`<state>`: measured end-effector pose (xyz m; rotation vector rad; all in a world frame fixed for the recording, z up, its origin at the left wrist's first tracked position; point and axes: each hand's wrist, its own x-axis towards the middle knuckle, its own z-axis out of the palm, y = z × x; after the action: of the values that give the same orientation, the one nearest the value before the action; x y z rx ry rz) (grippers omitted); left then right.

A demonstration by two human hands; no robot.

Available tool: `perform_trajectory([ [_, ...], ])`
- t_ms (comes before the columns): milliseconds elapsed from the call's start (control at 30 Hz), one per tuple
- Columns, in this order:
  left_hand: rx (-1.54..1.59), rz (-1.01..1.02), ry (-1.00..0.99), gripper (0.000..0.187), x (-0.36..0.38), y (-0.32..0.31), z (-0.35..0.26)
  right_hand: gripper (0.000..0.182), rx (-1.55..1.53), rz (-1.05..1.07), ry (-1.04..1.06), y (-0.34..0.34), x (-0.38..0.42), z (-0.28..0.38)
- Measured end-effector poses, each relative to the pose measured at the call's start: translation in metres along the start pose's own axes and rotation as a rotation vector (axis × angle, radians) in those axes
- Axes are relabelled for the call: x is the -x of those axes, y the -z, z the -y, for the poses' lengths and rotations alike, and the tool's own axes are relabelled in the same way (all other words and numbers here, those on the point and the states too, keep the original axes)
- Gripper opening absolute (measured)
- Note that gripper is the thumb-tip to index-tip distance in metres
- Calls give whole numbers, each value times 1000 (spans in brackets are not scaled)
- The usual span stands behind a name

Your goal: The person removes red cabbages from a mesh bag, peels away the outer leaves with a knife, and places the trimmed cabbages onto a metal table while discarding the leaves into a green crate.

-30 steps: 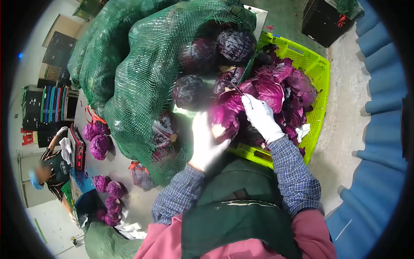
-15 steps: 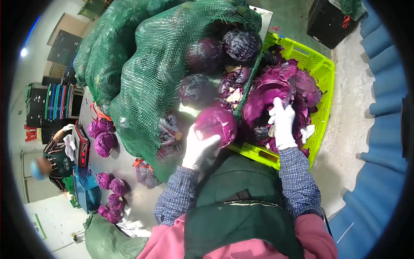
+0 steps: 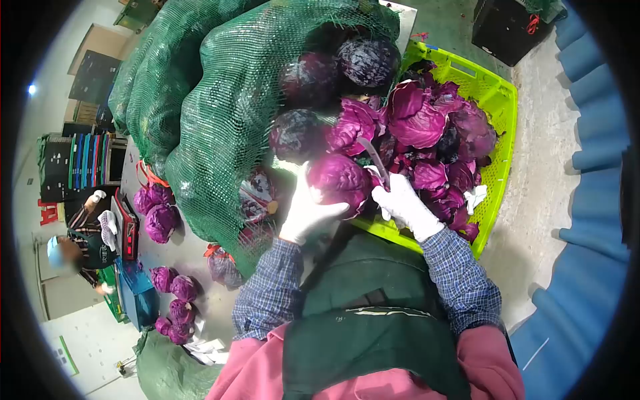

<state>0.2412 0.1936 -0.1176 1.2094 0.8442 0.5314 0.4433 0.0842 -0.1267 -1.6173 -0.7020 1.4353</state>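
Note:
My left hand [image 3: 310, 210], in a white glove, is wrapped round the lower left of a red cabbage [image 3: 340, 181] with bright purple leaves. Gloved in white as well, my right hand [image 3: 405, 205] grips a knife [image 3: 375, 159], whose blade points up and left beside the cabbage. Its handle is mostly hidden in the fingers. Loose purple leaves [image 3: 427, 127] fill the yellow-green crate [image 3: 503, 153] beyond my right hand. Darker whole cabbages [image 3: 369, 61] sit in the mouth of the green mesh sack [image 3: 233, 87] to the left.
Several trimmed cabbages [image 3: 181, 288] lie on the metal table [image 3: 207, 313] at left. A co-worker [image 3: 87, 243] stands past it near a red scale [image 3: 128, 227] and a blue bin [image 3: 135, 293]. A black crate [image 3: 510, 33] is on the floor at upper right.
My right hand has moved left and down from the leaves in the crate, bringing the knife beside the cabbage. A large leaf now lies at the crate's left side. The cabbage has shifted slightly.

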Motion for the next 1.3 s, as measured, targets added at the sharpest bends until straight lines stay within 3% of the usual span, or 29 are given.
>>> perform_trajectory([
  [100, -158, 17, 28, 107, -9, 3, -5, 24, -7, -184, -31, -4, -14, -25],
  [133, -163, 12, -34, 95, -9, 2, -3, 22, -9, -247, -36, -3, -20, -29],
  [233, 96, 34, 125, 81, -1, 5, -5, 23, -40, -364, -46, 10, -21, -38],
  [300, 529, -4, 218, 74, 17, 2, -5, 24, -42, -443, -4, 35, -12, -39],
  [333, 828, 34, 290, 74, 20, 8, 3, 24, 142, -523, -47, 49, 0, -23],
  [367, 1129, 71, 354, 74, 21, 14, 10, 18, 79, -602, 84, 60, -5, -38],
  [433, 920, 40, 185, 74, 18, 8, -8, 68, 293, -550, -31, 80, 14, -12],
  [500, 585, -24, 19, 73, 13, -1, -28, 89, 702, -664, 211, 63, 34, 7],
  [533, 482, 0, -7, 70, 12, -6, -37, 94, 667, -655, 410, 51, 36, 16],
  [633, 177, -87, -250, 70, 7, -19, -36, 91, 419, -352, 397, 5, 62, 70],
  [667, 165, -89, -272, 80, 10, -28, -44, 87, 393, -284, 339, -7, 66, 81],
  [700, 69, -142, -293, 69, 15, -35, -48, 82, 527, -355, 371, -16, 58, 72],
  [733, 114, -121, -225, 67, 21, -37, -54, 65, 475, -417, 465, -21, 59, 66],
  [767, 157, -106, -159, 66, 26, -35, -57, 60, 444, -429, 494, -24, 59, 61],
  [867, 449, -130, -155, 59, 28, -28, -38, 40, 303, -445, 576, -25, 64, 53],
  [900, 757, -192, -6, 61, 27, -27, -35, 36, 5, -354, 452, -26, 69, 55],
  [967, 977, -113, 127, 66, 32, -28, -33, 35, -226, -275, 350, -21, 75, 59],
  [1033, 1104, -60, 92, 71, 32, -47, -38, 32, -191, -314, 411, -15, 73, 55],
  [1067, 1037, -58, 76, 82, 33, -57, -43, 32, -197, -382, 459, -9, 73, 52],
  [1167, 1425, 50, 179, 95, 26, -53, -48, 32, -346, -601, 474, 23, 88, 51],
  [1233, 1801, 182, 326, 106, 26, -43, -52, 32, -271, -724, 298, 55, 98, 44],
  [1300, 1963, 270, 400, 111, 28, -37, -52, 44, 20, -635, 292, 79, 86, 26],
])
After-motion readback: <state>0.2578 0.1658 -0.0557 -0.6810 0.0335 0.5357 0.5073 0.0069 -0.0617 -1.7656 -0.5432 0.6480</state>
